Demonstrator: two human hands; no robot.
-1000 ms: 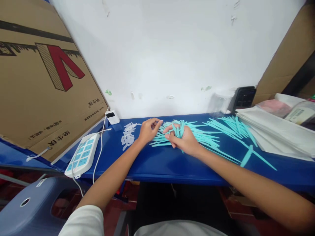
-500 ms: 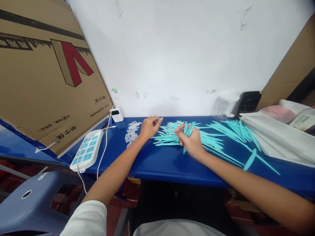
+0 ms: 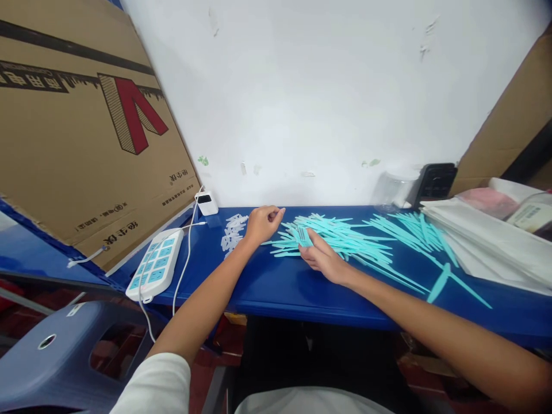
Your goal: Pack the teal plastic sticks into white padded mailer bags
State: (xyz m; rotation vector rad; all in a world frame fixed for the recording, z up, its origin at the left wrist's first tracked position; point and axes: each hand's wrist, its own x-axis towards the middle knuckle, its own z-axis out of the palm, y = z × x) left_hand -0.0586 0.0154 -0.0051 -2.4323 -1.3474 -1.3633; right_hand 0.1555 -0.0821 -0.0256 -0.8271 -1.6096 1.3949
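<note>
Blue table [image 3: 276,296]: we list one teal-stick heap [image 3: 366,244], centre; our right hand [image 3: 325,261], near side, closed round a small teal bundle [image 3: 303,236]; our left hand [image 3: 262,225], left of the heap, curled, contents we cannot tell. Slackened grip could scatter the bundle.

At left, a printed cardboard box [image 3: 64,155], with a blue-socketed white power strip [image 3: 156,264] just beside; farther back, a small white device [image 3: 207,204] with dark display. Lower left, a blue-grey plastic stool [image 3: 64,345]. Rightward, a clear jar [image 3: 394,188] beside a black device [image 3: 436,181], then stacked white sheets [image 3: 483,244].
</note>
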